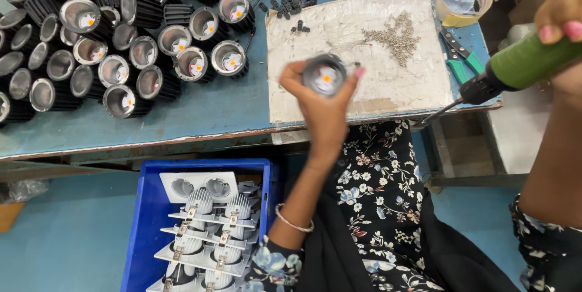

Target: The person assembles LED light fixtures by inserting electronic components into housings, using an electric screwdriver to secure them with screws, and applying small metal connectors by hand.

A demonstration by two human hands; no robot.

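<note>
My left hand [324, 107] is raised over the table's front edge and grips a round black lamp housing [324, 75] with a shiny reflector and a small yellow chip in its middle. My right hand [561, 13] at the far right holds a green-handled electric screwdriver [515, 70]; its thin bit points down-left toward the table edge, apart from the housing. Beyond the housing, a pile of small screws [397, 37] lies on a worn white board [376, 86].
Many black finned lamp housings [115, 43] crowd the left of the blue table [212, 110]. A tape roll [464, 1], green-handled pliers [461, 58] and small black clips [291, 1] lie at the back. A blue crate [142, 219] below holds white lamp fixtures.
</note>
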